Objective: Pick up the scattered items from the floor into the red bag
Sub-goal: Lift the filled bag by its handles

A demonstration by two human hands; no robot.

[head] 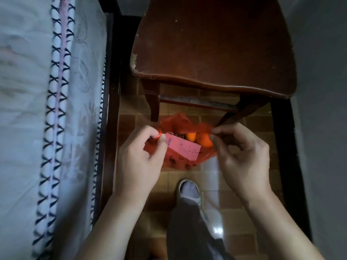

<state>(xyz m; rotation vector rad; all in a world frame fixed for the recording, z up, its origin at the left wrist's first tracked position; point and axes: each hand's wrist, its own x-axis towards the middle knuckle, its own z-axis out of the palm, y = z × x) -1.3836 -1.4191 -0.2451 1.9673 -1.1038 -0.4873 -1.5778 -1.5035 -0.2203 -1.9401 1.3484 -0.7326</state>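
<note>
The red bag [180, 160] hangs open between my hands above the tiled floor. My left hand [140, 158] pinches its left edge by a red handle loop. My right hand [242, 154] pinches the right edge with thumb and forefinger. Inside the bag I see a pink card or box [185, 148] lying slantwise and two orange fruits [203, 139] behind it.
A dark wooden table [216, 49] stands just beyond the bag, its legs close behind it. A bed with a pale patterned cover [47, 109] and dark frame runs along the left. A dark edge borders the right. My foot in a grey slipper [188, 190] stands on the brown tiles.
</note>
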